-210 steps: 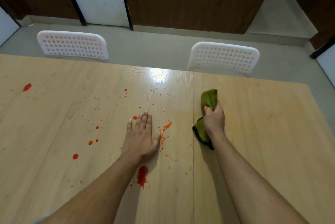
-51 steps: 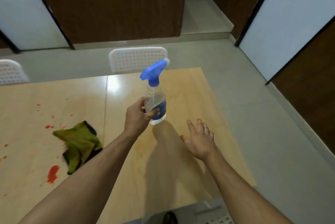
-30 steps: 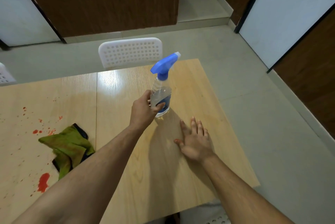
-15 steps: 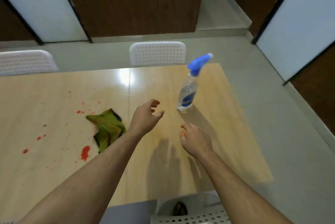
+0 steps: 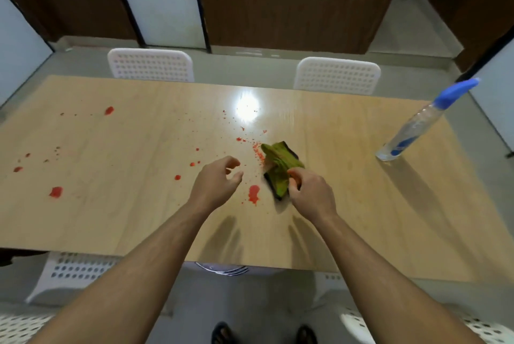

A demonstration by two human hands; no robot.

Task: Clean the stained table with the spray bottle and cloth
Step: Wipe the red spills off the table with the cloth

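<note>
In the head view, the light wooden bench (image 5: 139, 204) is lying across the picture, and red stain spots (image 5: 253, 194) are scattered over its left and middle part. The crumpled green cloth (image 5: 279, 167) is lying near the middle of the bench, just beside the biggest red spot. The right hand (image 5: 308, 195) is reaching onto the near end of the cloth with curled fingers; the fingertips are covering that end, and the picture is blurred there, so I cannot tell if it is really gripping the cloth or only touching it. The left hand (image 5: 215, 183) is hanging above the bench with loosely bent fingers, holding nothing. The clear plastic spray bottle with the blue trigger head (image 5: 411, 132) is standing at the far right of the bench, well apart from both hands. Two white perforated chairs (image 5: 150, 65) are standing behind the bench, their lower parts hidden.
</note>
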